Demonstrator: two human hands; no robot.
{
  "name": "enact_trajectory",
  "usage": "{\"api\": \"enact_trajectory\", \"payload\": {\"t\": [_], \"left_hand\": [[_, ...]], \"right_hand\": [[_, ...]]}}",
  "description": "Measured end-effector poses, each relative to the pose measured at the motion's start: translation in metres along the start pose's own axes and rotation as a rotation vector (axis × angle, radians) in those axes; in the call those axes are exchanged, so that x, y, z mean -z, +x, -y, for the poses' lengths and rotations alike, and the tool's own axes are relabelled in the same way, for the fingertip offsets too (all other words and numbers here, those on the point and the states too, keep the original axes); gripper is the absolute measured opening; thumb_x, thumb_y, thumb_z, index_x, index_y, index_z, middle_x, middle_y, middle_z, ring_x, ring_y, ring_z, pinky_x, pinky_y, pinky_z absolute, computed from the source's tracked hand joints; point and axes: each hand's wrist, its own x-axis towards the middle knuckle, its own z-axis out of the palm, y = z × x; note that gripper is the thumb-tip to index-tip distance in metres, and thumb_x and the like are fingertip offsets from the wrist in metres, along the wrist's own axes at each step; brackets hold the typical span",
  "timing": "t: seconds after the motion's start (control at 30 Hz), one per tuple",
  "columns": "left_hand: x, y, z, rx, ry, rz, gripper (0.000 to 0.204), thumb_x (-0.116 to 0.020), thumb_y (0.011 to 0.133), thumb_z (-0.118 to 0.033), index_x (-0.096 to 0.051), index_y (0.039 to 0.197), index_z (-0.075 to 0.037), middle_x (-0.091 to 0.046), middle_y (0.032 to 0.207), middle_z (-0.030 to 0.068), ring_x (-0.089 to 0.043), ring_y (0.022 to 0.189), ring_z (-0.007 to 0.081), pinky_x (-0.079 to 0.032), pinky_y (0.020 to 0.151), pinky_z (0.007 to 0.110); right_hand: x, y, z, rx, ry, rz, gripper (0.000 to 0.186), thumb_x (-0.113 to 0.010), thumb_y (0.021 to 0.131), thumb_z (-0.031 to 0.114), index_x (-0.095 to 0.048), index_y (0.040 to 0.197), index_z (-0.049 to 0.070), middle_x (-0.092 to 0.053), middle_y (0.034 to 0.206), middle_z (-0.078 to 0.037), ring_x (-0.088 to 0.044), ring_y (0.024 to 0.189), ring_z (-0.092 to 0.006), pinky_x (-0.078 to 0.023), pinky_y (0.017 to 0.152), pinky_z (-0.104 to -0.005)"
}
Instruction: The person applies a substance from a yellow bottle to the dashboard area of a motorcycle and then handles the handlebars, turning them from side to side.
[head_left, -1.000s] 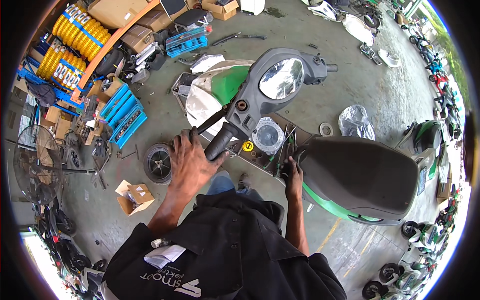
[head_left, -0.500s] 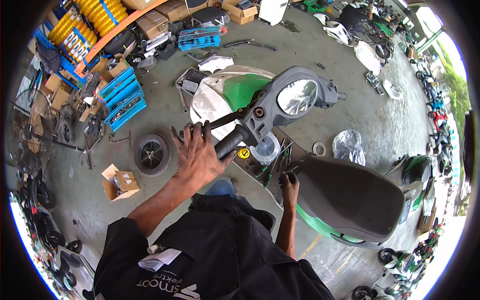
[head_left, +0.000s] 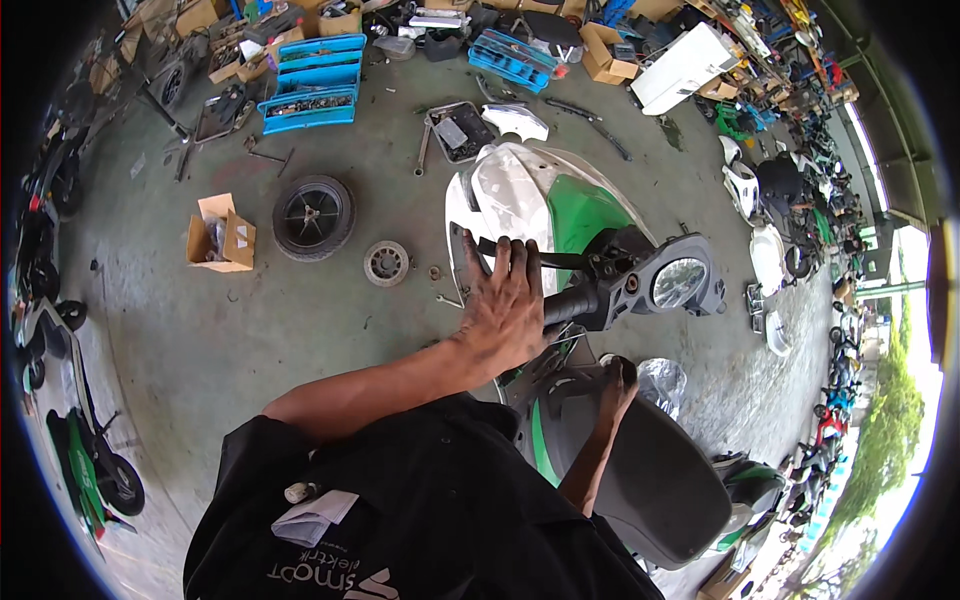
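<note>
My left hand [head_left: 505, 305] lies on the left end of a scooter's handlebar. Its spread fingers reach across the brake lever [head_left: 560, 260], with the thumb beside the black grip [head_left: 572, 304]. Over the front of the dark scooter seat [head_left: 650, 465], my right hand [head_left: 620, 378] is closed; what it holds, if anything, is hidden. The scooter's white and green front panel [head_left: 590, 210] stands beyond the handlebar, which carries a mirror [head_left: 680, 284]. My left arm and the seat cover most of the footboard.
Left of the scooter lie a wheel [head_left: 340, 218], a round metal hub part [head_left: 387, 263] and an open cardboard box [head_left: 238, 243]. Blue toolboxes [head_left: 312, 108] and a tray [head_left: 458, 132] are farther off. Clear plastic wrap [head_left: 662, 385] lies right of the seat; parked scooters line both sides.
The view has swung, so the scooter and floor items appear shifted. My right hand has moved from beside the footboard's tools to over the seat's front. My left hand stays at the handlebar.
</note>
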Motion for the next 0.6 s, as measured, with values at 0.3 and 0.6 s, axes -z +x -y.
{"api": "enact_trajectory", "payload": {"t": [0.3,0.6], "left_hand": [[-0.018,-0.032,0.001,-0.198,-0.069,-0.081,0.037,-0.058,0.079,-0.029,-0.062,0.1,0.001,-0.055,0.097,0.0098,-0.05,0.099,0.0234,-0.037,0.092,0.054],[-0.008,-0.033,-0.002,-0.032,-0.026,0.027,0.059,-0.042,0.086,-0.027,-0.042,0.129,0.012,-0.039,0.133,0.028,-0.034,0.126,0.0434,-0.014,0.103,0.073]], "right_hand": [[0.089,0.097,0.01,0.395,-0.564,0.065,0.023,-0.058,0.088,0.019,-0.063,0.087,-0.003,-0.065,0.08,-0.015,-0.06,0.073,-0.0265,-0.047,0.069,-0.0375],[0.185,0.236,-0.005,0.376,-0.969,0.012,0.058,-0.074,0.07,0.018,-0.049,0.12,0.002,-0.056,0.113,-0.022,-0.054,0.105,-0.0376,-0.043,0.092,-0.0454]]}}
